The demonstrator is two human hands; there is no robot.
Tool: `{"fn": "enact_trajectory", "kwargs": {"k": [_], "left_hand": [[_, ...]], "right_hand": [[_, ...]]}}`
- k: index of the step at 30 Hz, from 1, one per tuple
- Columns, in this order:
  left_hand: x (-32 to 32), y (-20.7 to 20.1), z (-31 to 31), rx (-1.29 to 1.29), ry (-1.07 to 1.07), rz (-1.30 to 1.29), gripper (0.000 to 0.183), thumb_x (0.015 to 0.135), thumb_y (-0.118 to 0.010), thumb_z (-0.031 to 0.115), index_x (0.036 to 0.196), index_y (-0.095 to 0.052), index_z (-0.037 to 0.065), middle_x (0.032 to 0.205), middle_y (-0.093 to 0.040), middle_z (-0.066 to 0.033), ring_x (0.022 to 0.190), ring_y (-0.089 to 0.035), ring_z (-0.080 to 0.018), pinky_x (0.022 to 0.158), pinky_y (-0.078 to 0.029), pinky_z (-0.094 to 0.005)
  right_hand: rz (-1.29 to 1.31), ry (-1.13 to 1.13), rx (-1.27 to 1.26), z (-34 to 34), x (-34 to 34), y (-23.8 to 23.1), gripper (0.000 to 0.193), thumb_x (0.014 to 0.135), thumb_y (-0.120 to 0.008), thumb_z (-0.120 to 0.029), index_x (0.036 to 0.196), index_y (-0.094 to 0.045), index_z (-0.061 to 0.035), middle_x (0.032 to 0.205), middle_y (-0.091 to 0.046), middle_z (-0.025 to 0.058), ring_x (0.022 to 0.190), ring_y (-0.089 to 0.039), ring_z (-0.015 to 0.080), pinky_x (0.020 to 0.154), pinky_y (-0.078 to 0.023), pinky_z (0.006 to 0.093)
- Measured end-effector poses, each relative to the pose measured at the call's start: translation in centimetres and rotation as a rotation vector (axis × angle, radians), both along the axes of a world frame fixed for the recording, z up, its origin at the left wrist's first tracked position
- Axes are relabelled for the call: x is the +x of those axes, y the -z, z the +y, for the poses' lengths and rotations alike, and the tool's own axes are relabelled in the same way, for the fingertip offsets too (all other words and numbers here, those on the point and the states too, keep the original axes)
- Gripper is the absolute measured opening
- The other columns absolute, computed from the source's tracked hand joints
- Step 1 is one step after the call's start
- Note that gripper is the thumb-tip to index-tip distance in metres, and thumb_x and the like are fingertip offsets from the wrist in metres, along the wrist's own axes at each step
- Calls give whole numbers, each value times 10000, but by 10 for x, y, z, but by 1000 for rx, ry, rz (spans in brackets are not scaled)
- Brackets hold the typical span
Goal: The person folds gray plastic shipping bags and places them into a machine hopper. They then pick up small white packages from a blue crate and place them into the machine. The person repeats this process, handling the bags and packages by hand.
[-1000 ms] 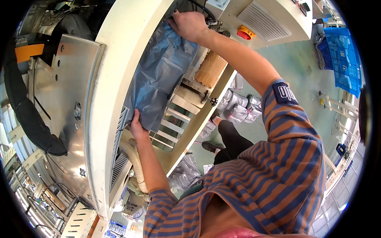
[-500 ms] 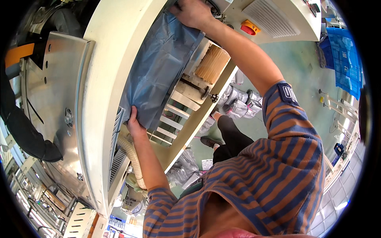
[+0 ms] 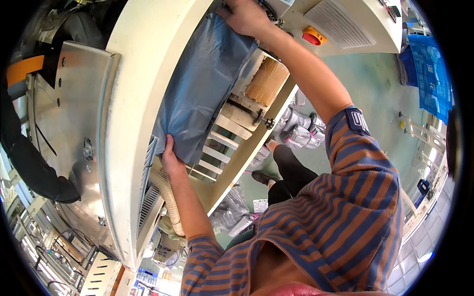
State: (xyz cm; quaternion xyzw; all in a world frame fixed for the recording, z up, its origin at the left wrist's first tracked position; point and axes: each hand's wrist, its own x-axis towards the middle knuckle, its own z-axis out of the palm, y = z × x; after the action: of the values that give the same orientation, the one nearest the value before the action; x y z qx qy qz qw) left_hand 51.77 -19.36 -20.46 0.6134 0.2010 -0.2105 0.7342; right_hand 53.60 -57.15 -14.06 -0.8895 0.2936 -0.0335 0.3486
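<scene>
Two hands stretch one grey-blue plastic bag (image 3: 205, 84) along the cream machine housing (image 3: 133, 98), the biggest thing in view, which runs beside both of them. The bag's long axis lies from the left hand (image 3: 170, 158) at its near lower corner up to the right hand (image 3: 244, 17) at its far end. Beneath the bag, between the hands, sit white roller slats (image 3: 219, 143) and a tan ribbed roller (image 3: 266, 81). Just beyond the right hand is a red-and-yellow stop button (image 3: 313, 35). The left hand's fingers pinch the bag's corner; the right hand's fingers are curled over the bag's top edge, gripping it.
</scene>
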Motion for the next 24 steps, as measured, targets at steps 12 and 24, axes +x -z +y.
{"fn": "enact_trajectory", "kwargs": {"k": [12,24], "left_hand": [[4,16,-10,69,-72,87,497,747,-658,103,1177,-437,-15,1165,-492,-111,1009,-503,-233,835,-435,-346],[-3,-11,-17,-4,-5,-98,488,743,-644,30,1179,-428,-2,1173,-489,-101,1016,-497,-227,842,-429,-345]], "right_hand": [[-66,-154,-90,-31,22,61,348,784,-482,-265,918,-572,43,867,-575,271,869,-557,378,776,-441,411],[-46,88,-39,-3,7,9,360,835,-465,-371,1099,-544,-140,1057,-572,131,998,-530,302,849,-419,395]]}}
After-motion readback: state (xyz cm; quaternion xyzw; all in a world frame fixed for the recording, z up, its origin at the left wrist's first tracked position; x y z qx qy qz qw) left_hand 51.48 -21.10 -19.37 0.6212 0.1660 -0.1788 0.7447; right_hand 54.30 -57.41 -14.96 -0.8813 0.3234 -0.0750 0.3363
